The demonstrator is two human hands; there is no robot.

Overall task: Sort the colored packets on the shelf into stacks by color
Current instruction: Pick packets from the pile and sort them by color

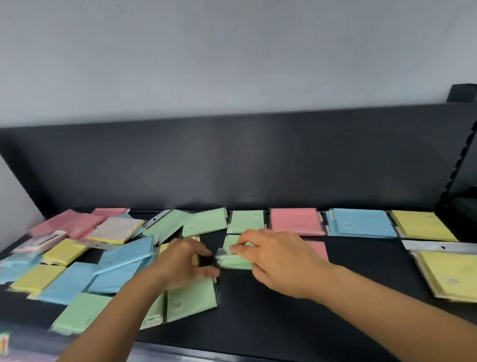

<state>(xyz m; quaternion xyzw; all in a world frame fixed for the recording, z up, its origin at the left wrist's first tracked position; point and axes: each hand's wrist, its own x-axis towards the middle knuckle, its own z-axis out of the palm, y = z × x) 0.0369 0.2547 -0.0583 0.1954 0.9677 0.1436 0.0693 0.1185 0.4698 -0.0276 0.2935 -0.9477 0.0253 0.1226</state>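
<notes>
Right hand (276, 258) pinches a slippery pale-green plastic-wrapped packet (235, 256) just before the back green stack (246, 221); left hand (186, 261) open, empty. Could slip, land crooked.

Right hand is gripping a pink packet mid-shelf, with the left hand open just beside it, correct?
Not quite: the head view shows the right hand gripping a green packet, not a pink one. It is mid-shelf, and the left hand is open just beside it.
</notes>
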